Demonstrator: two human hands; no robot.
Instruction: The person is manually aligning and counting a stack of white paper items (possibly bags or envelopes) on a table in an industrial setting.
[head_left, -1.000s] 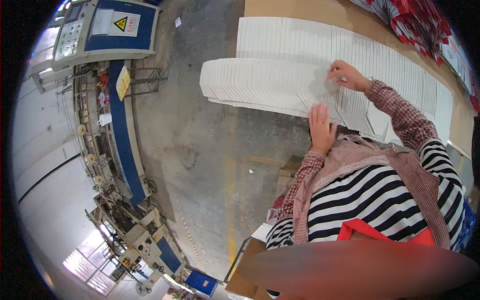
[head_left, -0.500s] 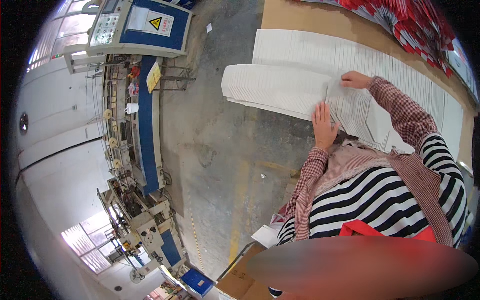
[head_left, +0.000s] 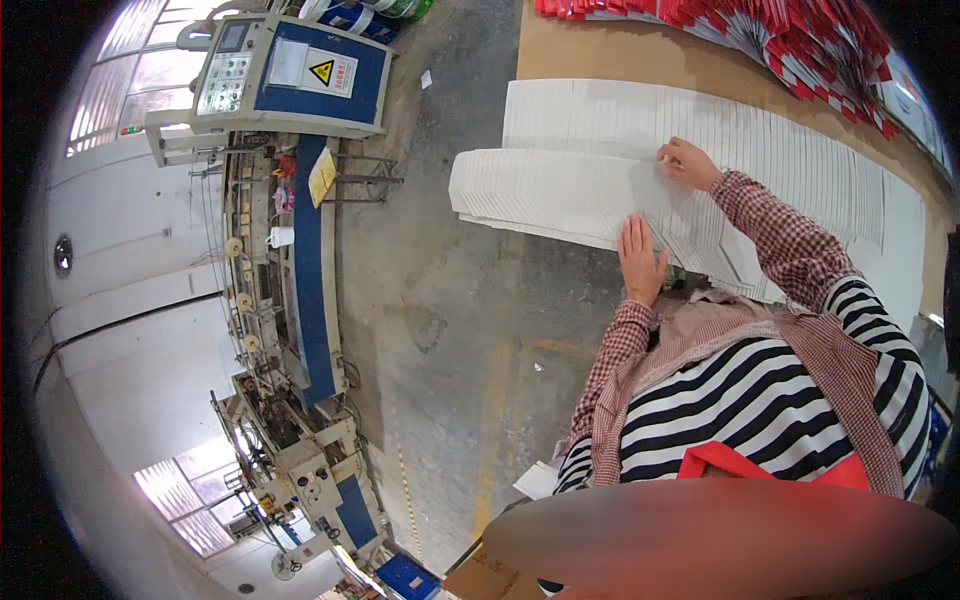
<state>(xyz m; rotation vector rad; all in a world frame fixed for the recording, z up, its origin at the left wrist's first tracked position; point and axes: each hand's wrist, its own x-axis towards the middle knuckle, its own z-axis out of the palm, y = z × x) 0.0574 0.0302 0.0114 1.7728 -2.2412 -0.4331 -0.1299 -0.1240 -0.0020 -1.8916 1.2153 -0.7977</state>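
Two overlapping rows of white folded paper pieces lie fanned out on a brown surface. My left hand (head_left: 641,262) rests on the near edge of the front row (head_left: 545,185), fingers stretched out and lying flat on the paper. Over the far side of that row is my right hand (head_left: 690,164), its fingers curled in close to the paper edges. Whether a sheet is between those fingers is too small to tell. Behind it spreads the back row (head_left: 590,112), its many edges running off to the right.
Red and white folded pieces (head_left: 720,30) are heaped at the far right, past the brown surface (head_left: 600,55). A long blue and cream machine (head_left: 315,270) with a control cabinet (head_left: 320,80) stands at left across the grey floor (head_left: 430,290). A cardboard box (head_left: 490,578) is at the bottom.
My right hand has shifted slightly left along the front row. A sheet edge that stood up between my hands now lies down with the row. The left hand stays on the near edge.
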